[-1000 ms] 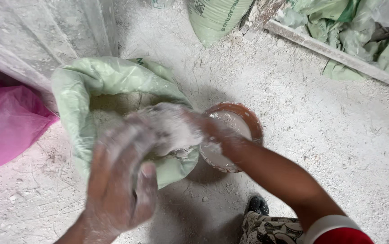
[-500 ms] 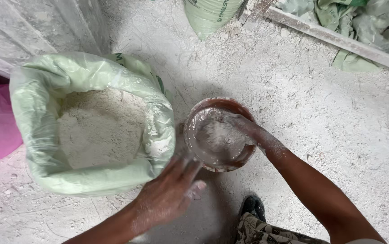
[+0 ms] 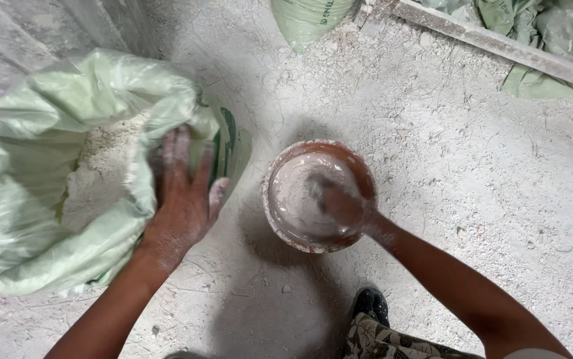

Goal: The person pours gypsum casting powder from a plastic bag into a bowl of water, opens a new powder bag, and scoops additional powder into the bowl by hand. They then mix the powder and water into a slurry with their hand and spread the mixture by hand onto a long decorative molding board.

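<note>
Head view: the left hand lies flat and open against the side of the pale green plastic sack of whitish powder, which stands on the dusty grey floor, mouth open upward. Just beside it sits the round reddish-brown bowl of pale wet mix, also opening upward, with no long axis. The right hand is inside it, blurred; its grip cannot be told. Stirring well likely means steady circles along the wall.
</note>
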The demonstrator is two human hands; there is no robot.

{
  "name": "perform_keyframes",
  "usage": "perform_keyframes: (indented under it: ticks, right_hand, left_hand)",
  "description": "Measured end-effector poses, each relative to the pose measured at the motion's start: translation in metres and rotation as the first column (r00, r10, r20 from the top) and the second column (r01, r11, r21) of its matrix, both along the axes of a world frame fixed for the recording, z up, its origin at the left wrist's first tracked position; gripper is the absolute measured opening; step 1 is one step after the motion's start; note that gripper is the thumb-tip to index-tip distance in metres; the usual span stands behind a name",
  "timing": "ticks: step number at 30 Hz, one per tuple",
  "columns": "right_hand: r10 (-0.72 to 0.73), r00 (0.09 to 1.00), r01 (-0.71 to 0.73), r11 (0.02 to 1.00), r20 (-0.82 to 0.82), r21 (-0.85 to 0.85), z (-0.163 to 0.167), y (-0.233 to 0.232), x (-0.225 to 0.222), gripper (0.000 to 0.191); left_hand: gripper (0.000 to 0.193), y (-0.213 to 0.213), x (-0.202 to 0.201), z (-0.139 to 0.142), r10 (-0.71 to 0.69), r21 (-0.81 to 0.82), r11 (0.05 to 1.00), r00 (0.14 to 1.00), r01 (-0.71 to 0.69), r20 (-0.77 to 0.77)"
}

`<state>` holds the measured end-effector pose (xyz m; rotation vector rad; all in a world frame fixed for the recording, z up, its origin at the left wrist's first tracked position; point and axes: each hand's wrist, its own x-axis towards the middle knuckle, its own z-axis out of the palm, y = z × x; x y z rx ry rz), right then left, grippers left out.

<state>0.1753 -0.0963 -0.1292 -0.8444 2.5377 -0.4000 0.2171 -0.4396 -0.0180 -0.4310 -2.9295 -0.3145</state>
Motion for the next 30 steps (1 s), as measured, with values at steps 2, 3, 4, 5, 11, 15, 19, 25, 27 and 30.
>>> perform_keyframes:
  ticks: [2, 3, 4, 5, 11, 15, 19, 25, 27, 30]
  right_hand:
    - [0.020, 0.993, -0.024, 0.999, 0.117, 0.032, -0.006, 0.001, 0.011, 0.027]
    - [0.020, 0.988, -0.027, 0.999, 0.153, 0.042, -0.009, 0.004, 0.014, 0.025]
    - [0.016, 0.984, -0.025, 0.999, 0.179, 0.047, -0.011, 0.007, 0.014, 0.024]
    - [-0.003, 0.983, -0.003, 0.999, 0.181, 0.033, -0.012, 0.011, 0.013, 0.023]
    - [-0.205, 0.979, 0.206, 0.974, 0.017, -0.096, 0.011, 0.026, -0.020, 0.018]
    - [-0.099, 0.989, 0.100, 0.995, -0.111, 0.001, 0.049, 0.018, -0.035, 0.018]
    - [-0.007, 0.853, -0.124, 0.968, -0.522, -0.216, 0.085, 0.011, -0.041, 0.018]
    - [-0.473, 0.878, 0.478, 0.862, -0.069, 0.167, 0.104, 0.015, -0.059, 0.047]
    - [-0.429, 0.901, 0.433, 0.894, -0.064, 0.114, 0.112, 0.017, -0.064, 0.045]
    - [-0.464, 0.884, 0.447, 0.872, 0.047, 0.198, 0.131, 0.022, -0.059, 0.039]
  left_hand:
    - [0.069, 0.011, 0.001, 0.008, -0.047, -0.482, 0.856, 0.957, 0.186, 0.286]
    - [0.067, 0.020, 0.003, 0.007, -0.008, -0.655, 0.688, 0.906, 0.312, 0.423]
    - [0.067, 0.031, 0.014, 0.002, -0.109, -0.582, 0.785, 0.972, 0.213, 0.208]
    - [0.067, 0.043, 0.033, -0.005, -0.169, -0.474, 0.870, 0.985, 0.135, -0.031]
    - [0.057, 0.088, 0.055, -0.072, -0.141, 0.404, 0.885, 0.694, -0.231, 0.706]
    - [0.053, 0.101, 0.047, -0.076, -0.246, 0.434, 0.550, 0.358, -0.714, 0.901]
    - [0.067, 0.116, 0.046, -0.059, -0.249, 0.439, 0.373, 0.368, -0.817, 0.896]
    - [0.043, 0.132, 0.025, -0.033, -0.166, 0.429, 0.162, 0.404, -0.889, 0.900]
    - [0.037, 0.136, 0.017, -0.020, -0.101, 0.388, 0.196, 0.375, -0.901, 0.922]
    - [0.039, 0.145, 0.011, 0.005, 0.249, 0.274, 0.511, 0.445, -0.815, 0.860]
